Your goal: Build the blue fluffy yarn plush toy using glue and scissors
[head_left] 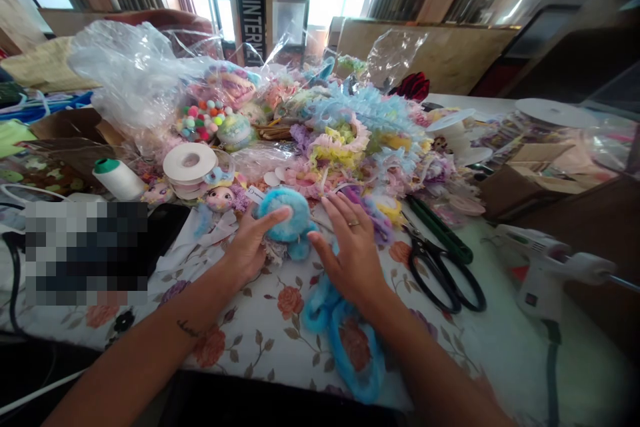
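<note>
Left hand (247,250): curled round the blue pompom (289,215), thumb pressed across its front, the other fingers hidden behind it. The pompom sits close to frame centre, low over the floral surface (260,333). Can't tell if it's resting on the cloth or lifted.

Right hand (353,250): open and flat, fingers spread, palm down, holding nothing. There's a ring on one finger. It's at 3 o'clock of the pompom, thumb tip just beside the pompom's lower edge; whether they touch is unclear.

Blue fuzzy trim (345,347): looped on the surface at 6 o'clock of the right hand, partly under the wrist.

Around them:
- Black scissors (443,270) at 3 o'clock of the right hand, lying flat with handles toward the person.
- Green-handled tool (440,230) just beyond the scissors, at 2 o'clock of the hand.
- White glue gun (547,273) further out at 3 o'clock, well apart from both hands.
- Doll head (220,199) at 11 o'clock of the left hand, near it.
- White ribbon roll (190,163) just behind the doll head.
- White thread spool (119,178) with a green cap at 10 o'clock, lying tilted.
- Bag of coloured pompoms (204,120) and a clear plastic bag (130,73) at 11 o'clock, far side.
- Heap of ruffled lace trims (350,127) at 12 o'clock, in pastel blue, pink and yellow.
- Cardboard box (530,173) at 2 o'clock, near the surface edge.
</note>
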Tool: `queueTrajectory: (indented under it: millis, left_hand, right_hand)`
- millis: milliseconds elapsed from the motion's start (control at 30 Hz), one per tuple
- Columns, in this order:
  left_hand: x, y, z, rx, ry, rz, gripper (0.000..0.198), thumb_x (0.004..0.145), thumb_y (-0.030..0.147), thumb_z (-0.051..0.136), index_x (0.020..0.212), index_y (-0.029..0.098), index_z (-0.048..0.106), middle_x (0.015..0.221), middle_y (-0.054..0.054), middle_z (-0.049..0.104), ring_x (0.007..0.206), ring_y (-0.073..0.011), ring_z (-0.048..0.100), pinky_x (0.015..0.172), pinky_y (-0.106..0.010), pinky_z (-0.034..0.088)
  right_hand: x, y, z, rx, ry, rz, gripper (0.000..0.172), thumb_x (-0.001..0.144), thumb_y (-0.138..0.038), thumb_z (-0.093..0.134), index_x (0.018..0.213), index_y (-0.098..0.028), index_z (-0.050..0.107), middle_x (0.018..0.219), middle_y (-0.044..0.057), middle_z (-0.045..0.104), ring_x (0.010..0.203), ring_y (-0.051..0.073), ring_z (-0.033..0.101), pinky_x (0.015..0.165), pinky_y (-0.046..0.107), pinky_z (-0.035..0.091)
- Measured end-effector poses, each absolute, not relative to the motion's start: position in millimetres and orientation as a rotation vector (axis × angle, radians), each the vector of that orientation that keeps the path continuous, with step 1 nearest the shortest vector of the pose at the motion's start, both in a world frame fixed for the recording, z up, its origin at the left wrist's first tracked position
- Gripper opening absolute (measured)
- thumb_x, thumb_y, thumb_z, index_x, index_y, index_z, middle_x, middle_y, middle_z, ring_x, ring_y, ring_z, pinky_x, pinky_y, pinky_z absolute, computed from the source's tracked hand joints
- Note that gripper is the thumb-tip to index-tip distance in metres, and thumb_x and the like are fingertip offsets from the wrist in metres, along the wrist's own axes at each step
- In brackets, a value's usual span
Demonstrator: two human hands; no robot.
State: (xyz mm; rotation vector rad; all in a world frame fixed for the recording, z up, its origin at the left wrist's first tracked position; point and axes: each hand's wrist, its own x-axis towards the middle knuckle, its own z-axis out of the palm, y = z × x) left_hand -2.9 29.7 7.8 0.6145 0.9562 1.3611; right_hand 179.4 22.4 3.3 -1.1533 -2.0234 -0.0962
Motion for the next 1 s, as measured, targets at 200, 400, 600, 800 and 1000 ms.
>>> queueTrajectory:
  millis: [200,400,600,800,1000]
  left_hand:
    - [-19.1,42.0,13.3,0.712,1.018,1.421,0.051,0.058,0.024,0.095,0.101,0.018,0.070,0.098,-0.005,0.078,0.091,-0.0239,0.074,0.075,-0.033,0.060]
    - [-31.5,52.6,17.8,0.657,0.948,1.444,0.038,0.061,0.026,0.093,0.091,0.015,0.072,0.085,-0.005,0.078,0.075,-0.0212,0.074,0.069,-0.033,0.061]
    - [-28.3,48.8,23.0,0.569,0.975,1.438,0.032,0.062,0.027,0.090,0.086,0.015,0.074,0.081,-0.007,0.078,0.075,-0.0246,0.074,0.067,-0.035,0.063]
    - [-27.3,48.1,18.6,0.607,0.980,1.403,0.029,0.065,0.028,0.089,0.088,0.016,0.075,0.082,-0.007,0.079,0.076,-0.0243,0.075,0.067,-0.033,0.064]
    - [-23.9,44.8,16.6,0.643,0.964,1.357,0.035,0.065,0.027,0.091,0.094,0.014,0.075,0.087,-0.006,0.080,0.076,-0.0227,0.076,0.063,-0.028,0.063]
  right_hand:
    - [223.1,27.2,45.4,-1.295,-1.697,0.689,0.031,0.085,-0.049,0.073,0.092,-0.020,0.078,0.078,0.006,0.075,0.069,0.021,0.068,0.064,0.033,0.057]
    - [261.8,31.3,66.1,-1.278,-2.019,1.436,0.036,0.076,-0.054,0.079,0.081,-0.019,0.078,0.070,0.003,0.068,0.060,0.014,0.055,0.055,0.026,0.044]
    - [272.6,35.8,59.6,-1.540,-2.128,1.223,0.035,0.073,-0.051,0.076,0.066,-0.018,0.066,0.058,-0.003,0.054,0.055,0.012,0.045,0.051,0.024,0.034]
    - [279.6,29.3,72.3,-1.743,-2.125,1.286,0.039,0.068,-0.057,0.076,0.064,-0.020,0.063,0.056,-0.002,0.055,0.052,0.013,0.047,0.050,0.026,0.035]
    - [281.3,27.5,71.0,-1.834,-2.079,1.139,0.051,0.074,-0.063,0.072,0.050,-0.022,0.053,0.049,0.003,0.059,0.047,0.015,0.054,0.048,0.028,0.040]
